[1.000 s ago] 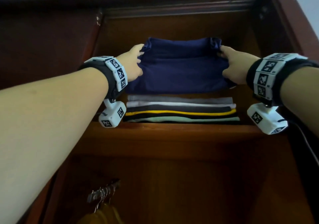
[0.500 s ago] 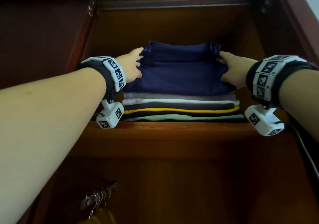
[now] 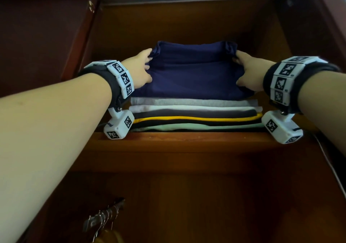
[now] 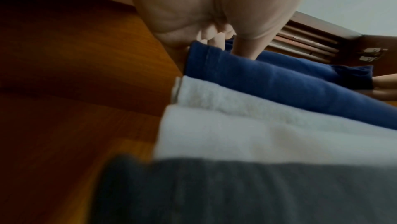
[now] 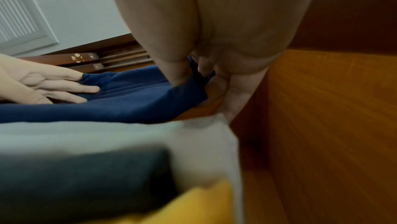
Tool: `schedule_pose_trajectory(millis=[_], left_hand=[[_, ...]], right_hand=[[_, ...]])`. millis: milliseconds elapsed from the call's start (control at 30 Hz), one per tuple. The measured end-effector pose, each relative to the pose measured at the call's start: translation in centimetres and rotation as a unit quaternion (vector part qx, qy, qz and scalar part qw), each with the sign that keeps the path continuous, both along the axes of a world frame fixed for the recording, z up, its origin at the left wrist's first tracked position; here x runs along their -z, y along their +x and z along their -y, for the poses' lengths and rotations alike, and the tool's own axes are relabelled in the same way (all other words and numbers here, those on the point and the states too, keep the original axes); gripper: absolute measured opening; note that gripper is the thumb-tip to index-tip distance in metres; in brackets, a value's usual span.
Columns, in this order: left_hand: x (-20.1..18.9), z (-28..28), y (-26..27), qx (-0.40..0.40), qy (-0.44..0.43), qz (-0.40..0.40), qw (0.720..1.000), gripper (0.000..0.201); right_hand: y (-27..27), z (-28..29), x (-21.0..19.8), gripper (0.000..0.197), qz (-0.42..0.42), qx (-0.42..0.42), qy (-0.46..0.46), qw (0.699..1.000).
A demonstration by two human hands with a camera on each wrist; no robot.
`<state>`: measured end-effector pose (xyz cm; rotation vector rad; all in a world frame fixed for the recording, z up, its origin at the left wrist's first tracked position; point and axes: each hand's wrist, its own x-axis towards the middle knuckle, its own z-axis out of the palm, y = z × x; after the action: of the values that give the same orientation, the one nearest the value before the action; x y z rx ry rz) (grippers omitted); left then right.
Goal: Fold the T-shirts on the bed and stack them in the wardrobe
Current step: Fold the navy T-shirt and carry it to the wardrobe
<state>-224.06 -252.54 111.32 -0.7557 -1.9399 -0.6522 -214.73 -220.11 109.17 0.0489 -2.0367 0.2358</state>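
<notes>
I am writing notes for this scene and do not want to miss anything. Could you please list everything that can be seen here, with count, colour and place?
navy T-shirt: 1, dark blue, folded, on top of the pile
pile of folded shirts: about six layers, grey, white, dark grey, yellow, black, pale green, on the shelf
shelf: 1, brown wood, inside the wardrobe
hangers: several, metal, below the shelf at lower left
wrist bands: 2, black with white marker tiles, one on each wrist
left hand: holds the navy T-shirt's left edge
right hand: holds its right edge
</notes>
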Motion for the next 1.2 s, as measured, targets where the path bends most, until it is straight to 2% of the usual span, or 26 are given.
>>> schedule_pose_trajectory(millis=[500, 533, 600, 667, 700, 733, 800, 867, 967, 1000, 1033, 1100, 1200], left_hand=[[0.4, 0.1, -0.1, -0.031, -0.025, 0.069, 0.997, 0.106], [0.3, -0.2, -0.4, -0.055, -0.035, 0.092, 0.994, 0.102], [0.6, -1.3, -0.8, -0.181, -0.074, 0.115, 0.974, 0.085], [1.1, -2.5, -0.9, -0.312, -0.138, 0.132, 0.931, 0.072], [1.4, -2.5, -0.6, -0.341, -0.155, 0.132, 0.918, 0.067], [1.8, -2.3, 0.0, -0.350, -0.157, 0.114, 0.917, 0.063], [2.3, -0.9, 0.4, -0.303, -0.105, 0.086, 0.943, 0.058], [3.3, 0.4, 0.5, -0.241, -0.034, 0.109, 0.964, 0.059], [5.1, 1.6, 1.3, -0.162, 0.000, 0.165, 0.973, 0.093], [5.3, 2.0, 1.2, -0.128, -0.005, 0.176, 0.976, 0.097], [5.5, 2.3, 1.0, -0.095, -0.010, 0.184, 0.978, 0.087], [6.1, 2.6, 1.6, -0.058, -0.006, 0.199, 0.978, 0.054], [6.7, 3.4, 1.9, -0.074, -0.031, 0.196, 0.977, 0.037]], right_hand=[[-0.7, -1.4, 0.9, 0.098, 0.039, -0.036, 0.002, 0.999], [-1.0, -1.3, 0.7, 0.099, 0.053, -0.040, -0.008, 0.998], [-1.8, -0.8, 0.1, 0.093, 0.107, -0.029, -0.019, 0.994], [-2.0, 0.2, 0.6, 0.081, 0.166, 0.029, -0.021, 0.985], [-1.6, 0.8, 0.9, 0.074, 0.179, 0.070, -0.016, 0.981], [-0.9, 1.4, 1.4, 0.066, 0.185, 0.101, -0.006, 0.978], [0.1, 1.5, 2.4, 0.048, 0.172, 0.108, 0.019, 0.979], [0.7, 0.8, 3.3, 0.031, 0.148, 0.085, 0.008, 0.985], [1.3, -0.3, 3.9, 0.021, 0.124, 0.002, -0.061, 0.990], [1.6, -0.4, 4.1, 0.020, 0.115, -0.036, -0.097, 0.988], [1.9, -0.5, 4.4, 0.020, 0.113, -0.071, -0.131, 0.982], [2.4, -0.6, 5.0, 0.023, 0.132, -0.125, -0.177, 0.967], [2.8, -1.0, 5.5, 0.029, 0.159, -0.118, -0.156, 0.968]])
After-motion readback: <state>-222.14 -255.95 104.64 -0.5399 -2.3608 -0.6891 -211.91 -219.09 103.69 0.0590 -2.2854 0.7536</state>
